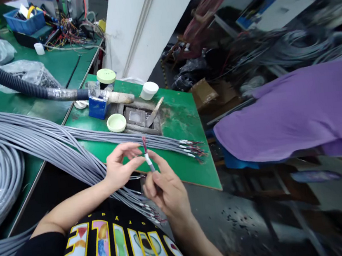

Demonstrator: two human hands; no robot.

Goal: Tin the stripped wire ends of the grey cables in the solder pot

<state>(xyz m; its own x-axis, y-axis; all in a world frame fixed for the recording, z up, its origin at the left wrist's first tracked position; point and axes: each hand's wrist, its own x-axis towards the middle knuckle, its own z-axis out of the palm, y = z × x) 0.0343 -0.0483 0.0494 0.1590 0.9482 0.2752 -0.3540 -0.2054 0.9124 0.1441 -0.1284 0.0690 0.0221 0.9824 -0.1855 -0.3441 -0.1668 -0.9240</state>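
Observation:
My right hand (165, 187) is closed around a grey cable (149, 160) and holds it upright, so its stripped end with red and dark wires points up. My left hand (122, 165) pinches at that same cable end with thumb and fingertips, just left of the wires. Both hands hover over the near edge of the green table (190, 159). A bundle of grey cables (50, 138) lies across the table behind them, its stripped ends (193, 146) fanned out to the right.
A solder pot (138, 117) set into the table sits behind the hands, with a pale green lid (116, 122), a blue box (97, 104) and a white cup (149, 90) around it. A black corrugated hose (12, 81) crosses at left. A person in purple (296, 112) is at right.

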